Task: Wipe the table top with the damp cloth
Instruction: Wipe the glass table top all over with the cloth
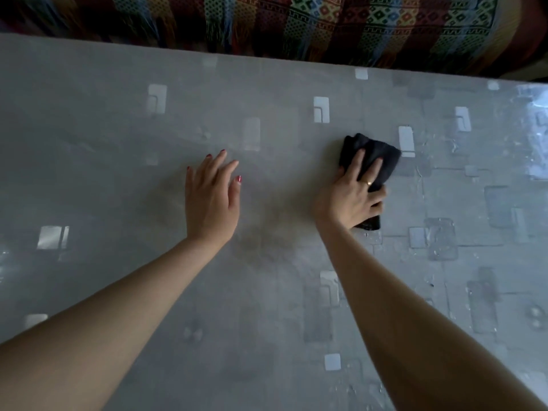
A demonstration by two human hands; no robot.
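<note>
Two bare forearms are reaching forward over the grey tabletop [267,336], which is carrying a pattern of pale and dark rectangles and is shining wetly along its right side. The left hand [212,200] is lying flat on the tabletop, its fingers straight, slightly spread and holding nothing. Well apart from it, the right hand [353,194] is pressing down on the black cloth [381,161], fingers stretched over the bunched fabric. Beyond the far edge, a colourful striped blanket [326,25] is hanging.
</note>
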